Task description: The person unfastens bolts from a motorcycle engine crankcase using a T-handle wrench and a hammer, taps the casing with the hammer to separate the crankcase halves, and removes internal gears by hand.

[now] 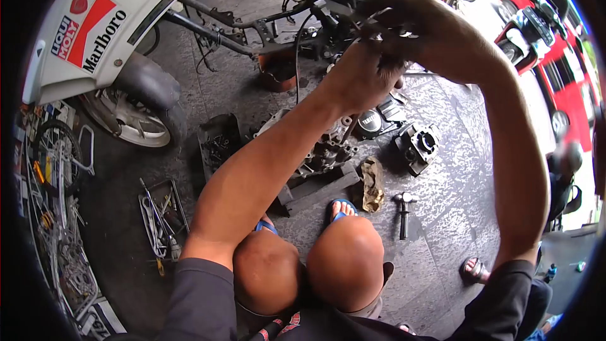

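Observation:
My left hand (pixel 367 77) and my right hand (pixel 432 33) meet in front of me, raised above the floor parts. Fingers of both are bent together and darkened with grease. Something small and thin, partly metallic, seems to lie between them, but the fingers hide its kind. Below my left forearm sits a partly covered engine block (pixel 328 159) on a dark support (pixel 322 188). Beside it are a round Yamaha engine cover (pixel 368 125) and an engine cylinder (pixel 418 149). A crumpled brown wrapping (pixel 372 184) and a hammer (pixel 404 216) lie nearer my feet.
A white motorcycle fairing (pixel 95 31), its wheel (pixel 136 123) and bare frame (pixel 218 36) stand ahead and left. A tool tray (pixel 161 221), a bin of small parts (pixel 221 142) and a reddish container (pixel 278 71) rest on the floor. Another person's sandaled foot (pixel 473 269) is at right.

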Tool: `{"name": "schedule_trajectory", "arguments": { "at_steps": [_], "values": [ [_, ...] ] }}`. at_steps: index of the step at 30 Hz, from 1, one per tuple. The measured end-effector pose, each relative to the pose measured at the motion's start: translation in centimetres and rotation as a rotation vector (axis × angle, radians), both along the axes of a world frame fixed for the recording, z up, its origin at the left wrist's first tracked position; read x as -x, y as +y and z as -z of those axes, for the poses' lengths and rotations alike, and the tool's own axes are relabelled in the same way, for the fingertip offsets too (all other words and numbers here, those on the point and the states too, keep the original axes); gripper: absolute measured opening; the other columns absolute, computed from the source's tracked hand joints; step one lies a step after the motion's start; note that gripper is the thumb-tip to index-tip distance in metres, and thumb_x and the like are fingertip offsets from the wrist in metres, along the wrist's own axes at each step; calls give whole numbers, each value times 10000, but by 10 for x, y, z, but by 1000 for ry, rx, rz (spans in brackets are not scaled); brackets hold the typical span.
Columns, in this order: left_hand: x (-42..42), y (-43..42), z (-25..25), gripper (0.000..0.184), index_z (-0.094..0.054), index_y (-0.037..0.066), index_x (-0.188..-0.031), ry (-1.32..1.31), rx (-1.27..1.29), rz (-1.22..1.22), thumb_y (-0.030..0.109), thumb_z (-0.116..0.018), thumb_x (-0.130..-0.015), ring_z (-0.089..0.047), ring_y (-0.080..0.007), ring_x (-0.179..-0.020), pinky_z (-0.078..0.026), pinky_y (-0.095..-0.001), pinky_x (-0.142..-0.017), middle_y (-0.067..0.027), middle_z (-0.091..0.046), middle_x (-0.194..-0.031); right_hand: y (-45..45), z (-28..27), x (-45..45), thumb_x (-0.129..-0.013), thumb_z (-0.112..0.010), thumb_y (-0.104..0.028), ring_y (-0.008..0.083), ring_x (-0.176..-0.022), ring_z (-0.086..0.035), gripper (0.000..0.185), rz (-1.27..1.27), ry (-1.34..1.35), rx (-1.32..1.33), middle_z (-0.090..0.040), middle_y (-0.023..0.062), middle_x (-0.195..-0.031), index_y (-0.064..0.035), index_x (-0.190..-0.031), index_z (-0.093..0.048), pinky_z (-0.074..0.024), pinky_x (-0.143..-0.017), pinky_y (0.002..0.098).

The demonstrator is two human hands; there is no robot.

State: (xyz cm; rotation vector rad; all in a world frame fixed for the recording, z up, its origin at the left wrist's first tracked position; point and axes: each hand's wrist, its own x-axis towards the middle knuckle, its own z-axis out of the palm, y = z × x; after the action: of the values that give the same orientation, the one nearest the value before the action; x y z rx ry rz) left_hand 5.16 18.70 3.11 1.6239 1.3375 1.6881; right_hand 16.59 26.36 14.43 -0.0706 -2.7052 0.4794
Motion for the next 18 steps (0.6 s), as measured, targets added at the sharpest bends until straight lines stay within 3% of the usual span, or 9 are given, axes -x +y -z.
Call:
{"name": "schedule_trajectory", "arguments": {
  "at_steps": [2, 3, 4, 6, 7, 10, 11, 14, 18],
  "values": [
    [1, 5, 4, 174, -671, 18, -945, 161, -19, -105, 163, -577, -922, -688, -303, -733, -554, -408, -698, -174, -678, -764, -17, -27, -5, -863, -623, -130, 215, -911, -708, 262, -172, -89, -116, -735, 105, -1014, -42, -1099, -692, -548, -845, 333],
    [4, 6, 7, 180, -671, 16, -920, 226, -80, -153, 161, -565, -931, -677, -296, -672, -554, -408, -648, -154, -668, -711, -21, -37, -3, -843, -584, -147, 198, -890, -714, 265, -159, -255, 82, -740, 103, -985, -34, -1048, -708, -552, -816, 332],
    [6, 7, 10, 192, -671, 13, -894, 288, -140, -207, 159, -553, -939, -665, -290, -610, -553, -407, -598, -135, -658, -658, -31, -54, -13, -940, -614, -127, 187, -900, -702, 256, 26, -406, 94, -694, 109, -957, 20, -1150, -603, -553, -827, 315],
    [13, 6, -1, 260, -646, 1, -797, -160, 176, -90, 169, -543, -966, -616, -216, -514, -521, -365, -528, -100, -614, -572, -12, -52, -9, -965, -591, -214, 186, -851, -702, 289, 301, -543, -195, -670, 121, -882, 37, -1107, -608, -555, -790, 329],
    [6, -1, -5, 320, -631, -4, -763, -180, 168, -68, 201, -535, -989, -594, -158, -514, -488, -325, -508, -86, -602, -562, 30, -30, -17, -980, -571, -261, 178, -792, -709, 310, 159, -313, 31, -643, 128, -814, 30, -1078, -618, -550, -785, 351],
    [-19, -6, -8, 441, -622, 32, -783, 64, 300, -16, 390, -529, -1023, -554, -124, -493, -505, -304, -501, -19, -515, -536, 5, -30, 10, -1019, -495, -346, 187, -753, -719, 377, 278, -270, -435, -644, 151, -790, -3, -1048, -650, -548, -803, 391],
    [-19, 5, 3, 384, -625, 37, -819, 122, 305, -70, 350, -539, -1024, -536, -119, -486, -521, -311, -514, -1, -488, -532, -12, -43, 8, -988, -525, -367, 173, -735, -688, 397, 152, -285, -274, -664, 130, -781, -1, -1010, -676, -523, -722, 355],
    [-1, 18, 18, 360, -651, 31, -866, -26, 227, -120, 351, -556, -1002, -615, -182, -566, -525, -348, -574, -63, -580, -594, -14, -39, 5, -979, -525, -456, 128, -608, -601, 484, -19, -227, -25, -646, 60, -689, -12, -892, -697, -468, -593, 313],
    [-5, 2, 9, 444, -682, 32, -992, 80, 384, -149, 461, -572, -962, -702, -259, -686, -530, -408, -696, -128, -686, -696, 1, -41, -5, -955, -515, -508, 183, -728, -687, 521, 273, -464, -148, -735, 141, -886, -35, -1015, -726, -546, -743, 373]
  ]
}}
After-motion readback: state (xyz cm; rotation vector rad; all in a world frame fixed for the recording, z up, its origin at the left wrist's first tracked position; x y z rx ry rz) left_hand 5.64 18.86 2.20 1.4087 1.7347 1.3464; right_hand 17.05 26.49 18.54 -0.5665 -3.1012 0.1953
